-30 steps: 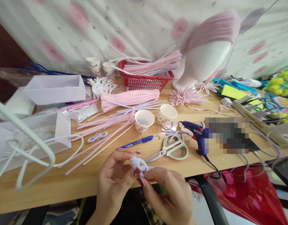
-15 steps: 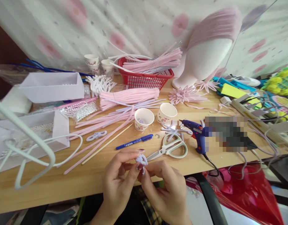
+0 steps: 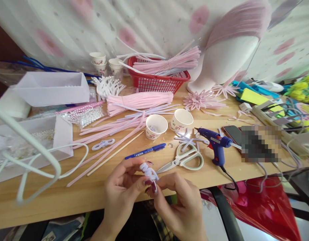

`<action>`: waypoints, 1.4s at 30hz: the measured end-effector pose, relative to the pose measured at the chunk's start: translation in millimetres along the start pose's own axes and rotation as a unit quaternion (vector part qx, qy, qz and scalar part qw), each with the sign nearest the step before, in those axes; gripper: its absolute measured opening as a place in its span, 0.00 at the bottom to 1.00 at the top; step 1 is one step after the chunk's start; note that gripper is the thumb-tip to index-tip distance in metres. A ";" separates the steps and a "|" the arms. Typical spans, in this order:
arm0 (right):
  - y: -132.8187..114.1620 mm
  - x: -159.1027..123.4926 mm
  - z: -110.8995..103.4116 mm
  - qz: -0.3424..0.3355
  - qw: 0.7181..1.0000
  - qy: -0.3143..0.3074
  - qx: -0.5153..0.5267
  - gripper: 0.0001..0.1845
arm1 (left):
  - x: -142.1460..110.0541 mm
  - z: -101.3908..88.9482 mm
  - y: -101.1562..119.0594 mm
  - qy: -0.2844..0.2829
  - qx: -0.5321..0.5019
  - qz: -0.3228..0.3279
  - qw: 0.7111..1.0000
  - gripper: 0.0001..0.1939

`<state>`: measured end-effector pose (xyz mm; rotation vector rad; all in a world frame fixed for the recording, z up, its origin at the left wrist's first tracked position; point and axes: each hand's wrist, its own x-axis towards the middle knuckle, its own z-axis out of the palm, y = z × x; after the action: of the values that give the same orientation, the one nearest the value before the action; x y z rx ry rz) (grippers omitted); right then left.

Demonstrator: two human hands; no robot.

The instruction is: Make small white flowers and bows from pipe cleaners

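Between my hands is a small looped piece of pale lilac pipe cleaner [image 3: 148,172]. My left hand [image 3: 124,189] pinches it from the left, thumb and fingers closed on it. My right hand [image 3: 178,202] grips its lower right end between thumb and forefinger. Just beyond my fingers lie green-handled scissors [image 3: 183,160] and a blue pen [image 3: 145,151]. Another lilac looped piece [image 3: 103,144] rests on the table to the left, beside long pink pipe cleaners [image 3: 111,129]. A paper cup [image 3: 156,129] holds small lilac pieces; a second paper cup [image 3: 181,119] stands beside it.
A blue glue gun [image 3: 214,142] stands at the right, its cord running over the table edge. A red basket [image 3: 159,82] of pink pipe cleaners and a white mannequin head [image 3: 227,60] are at the back. White boxes [image 3: 51,90] and a curved white stand [image 3: 44,144] occupy the left.
The lilac piece has turned in my fingers, and more of its loops show above my left thumb. The view has shifted slightly; the table things stay in place.
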<state>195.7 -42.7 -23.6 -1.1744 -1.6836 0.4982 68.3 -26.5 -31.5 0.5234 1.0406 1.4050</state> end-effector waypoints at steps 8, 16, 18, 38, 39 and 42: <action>5.6 -14.9 -7.8 0.053 0.997 -0.056 -0.025 0.08 | 4.1 -5.4 -4.0 -0.073 -0.019 0.034 0.997 0.16; -9.9 -8.5 -11.5 0.109 0.992 -0.064 -0.001 0.09 | 0.9 -8.0 -2.9 -0.097 -0.029 0.066 0.993 0.14; -14.6 -6.6 -11.0 0.112 0.992 -0.052 -0.007 0.09 | 0.6 -10.2 -3.8 -0.106 -0.010 0.084 0.991 0.12; 2.1 -4.0 -15.9 0.026 0.995 -0.096 0.000 0.06 | -6.8 -8.8 -11.8 -0.073 -0.007 0.084 0.994 0.07; 2.6 -3.8 -16.2 0.024 0.995 -0.094 -0.001 0.06 | -7.8 -6.7 -10.6 -0.069 -0.013 0.072 0.995 0.08; 2.9 -2.6 -16.3 0.017 0.997 -0.078 0.007 0.05 | -9.7 -4.0 -7.6 -0.069 -0.028 0.032 0.997 0.09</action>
<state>211.6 -46.9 -20.1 -1.1810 -1.7930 0.6352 70.5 -37.9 -37.1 0.6100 0.8778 1.4292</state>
